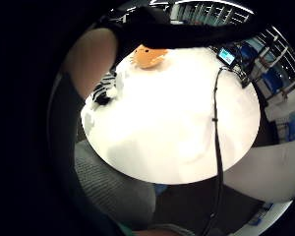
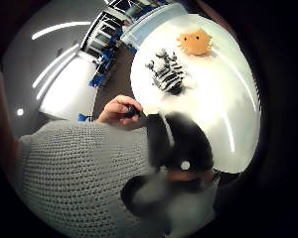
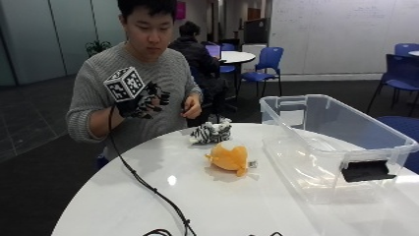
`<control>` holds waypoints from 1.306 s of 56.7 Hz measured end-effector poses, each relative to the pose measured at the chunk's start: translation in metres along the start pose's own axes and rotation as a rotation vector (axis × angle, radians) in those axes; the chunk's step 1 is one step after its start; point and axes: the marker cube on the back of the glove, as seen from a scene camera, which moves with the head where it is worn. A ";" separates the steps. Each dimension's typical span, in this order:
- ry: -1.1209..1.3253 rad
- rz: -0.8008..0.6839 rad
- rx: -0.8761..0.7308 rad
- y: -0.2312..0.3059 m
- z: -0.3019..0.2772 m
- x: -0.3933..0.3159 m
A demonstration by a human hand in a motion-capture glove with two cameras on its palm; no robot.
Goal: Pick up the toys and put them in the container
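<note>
Round white table [image 3: 216,206], glossy top, seen from the outside view across it toward the seated person. Nearest item: clear plastic container [image 3: 334,147], rectangular, lidless, with a dark latch on its near end wall; it stands along the table's right edge as seen in that view and nothing can be made out inside it. Next: orange plush toy [image 3: 229,158], rounded, lying on the tabletop toward the middle, just beside the container's long wall but apart from it. Beyond it: black-and-white striped zebra plush toy [image 3: 211,132], lying close to the far edge of the table, in front of the person and apart from the orange toy. Both toys rest on the table outside the container. Farthest: person in a grey knitted sweater [image 3: 104,93] behind the far edge. Gloved right hand [image 3: 145,102] raised in the air at chest height above and outside the table's far edge, fingers loosely spread, holding nothing, well apart from both toys. Bare left hand [image 3: 191,107] held up near the chest, fingers curled round a small dark object [image 2: 132,111], best seen in the thumb side palm view. Palm views look down on the tabletop with both toys lying on it.
</note>
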 end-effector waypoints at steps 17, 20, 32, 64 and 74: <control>0.010 -0.026 -0.032 -0.008 0.004 -0.001; 0.005 -0.032 -0.041 -0.010 0.006 -0.003; 0.004 -0.096 -0.091 -0.040 0.006 -0.020; 0.164 -0.187 -0.412 -0.191 0.115 -0.076; 0.298 -0.131 -0.521 -0.177 0.170 -0.073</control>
